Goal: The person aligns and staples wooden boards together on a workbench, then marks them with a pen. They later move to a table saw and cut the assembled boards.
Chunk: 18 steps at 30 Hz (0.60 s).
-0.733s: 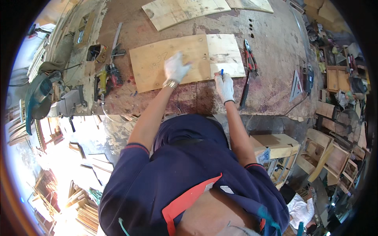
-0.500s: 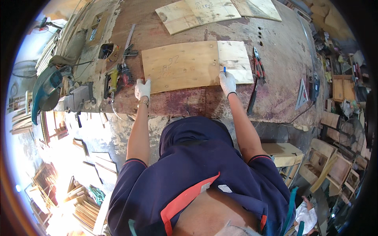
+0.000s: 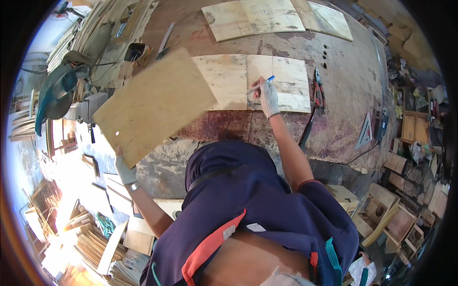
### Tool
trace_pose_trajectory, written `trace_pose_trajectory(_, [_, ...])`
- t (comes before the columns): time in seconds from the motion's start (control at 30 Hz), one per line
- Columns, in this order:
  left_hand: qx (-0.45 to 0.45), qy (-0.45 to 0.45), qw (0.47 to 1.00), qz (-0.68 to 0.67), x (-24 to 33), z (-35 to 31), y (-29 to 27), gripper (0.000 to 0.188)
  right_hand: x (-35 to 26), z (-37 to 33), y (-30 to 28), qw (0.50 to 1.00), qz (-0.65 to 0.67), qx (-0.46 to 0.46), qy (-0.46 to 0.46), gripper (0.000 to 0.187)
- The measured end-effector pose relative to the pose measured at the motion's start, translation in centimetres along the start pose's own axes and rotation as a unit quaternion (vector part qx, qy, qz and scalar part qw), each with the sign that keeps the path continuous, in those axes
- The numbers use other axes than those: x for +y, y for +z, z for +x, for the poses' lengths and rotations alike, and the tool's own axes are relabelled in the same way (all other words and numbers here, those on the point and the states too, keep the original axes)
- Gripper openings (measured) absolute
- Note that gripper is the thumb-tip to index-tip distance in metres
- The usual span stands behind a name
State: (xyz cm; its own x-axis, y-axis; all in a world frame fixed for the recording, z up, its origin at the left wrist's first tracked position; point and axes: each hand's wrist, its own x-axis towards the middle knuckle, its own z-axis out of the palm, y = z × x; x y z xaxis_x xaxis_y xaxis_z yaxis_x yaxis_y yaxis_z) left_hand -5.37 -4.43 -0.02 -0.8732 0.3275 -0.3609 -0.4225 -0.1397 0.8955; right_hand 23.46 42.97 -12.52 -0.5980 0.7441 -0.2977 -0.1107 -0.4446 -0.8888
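My gloved left hand grips the lower corner of a tan plywood panel, which is raised and tilted over the bench's left front edge. A paler plywood board lies flat on the bench, with pencil lines across it; the raised panel covers its left end. Above this board is my gloved right hand, closed round a blue-capped pen that points left. Pliers with red and black handles lie just right of the board.
More plywood pieces lie at the bench's far side. A circular saw stands at the left edge. On the right are a white set square and a dark-handled tool. Wood strips are stacked on the floor at lower left.
My left hand has lifted the upper panel off and swung it left toward me, uncovering the board beneath. My right hand has let go of the panel's edge and moved over the board with the pen.
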Motion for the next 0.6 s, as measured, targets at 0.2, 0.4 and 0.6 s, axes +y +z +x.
trace_pose_trajectory(0.2, [0.053, 0.113, 0.987, -0.097, 0.2, -6.0, -0.6, 0.050, 2.1, 5.2, 5.0, 0.994, -0.096, -0.011, -0.059, 0.014])
trace_pose_trajectory(0.4, [0.021, 0.151, 0.963, -0.222, -0.6, -8.2, 0.5, 0.036, 5.7, 8.4, 8.8, 0.962, -0.251, -0.070, -0.081, 0.007])
trace_pose_trajectory(0.6, [0.061, 0.174, 0.956, -0.227, -1.7, -10.3, -0.5, 0.025, 5.1, 8.6, 9.4, 0.914, -0.392, -0.056, -0.088, 0.012])
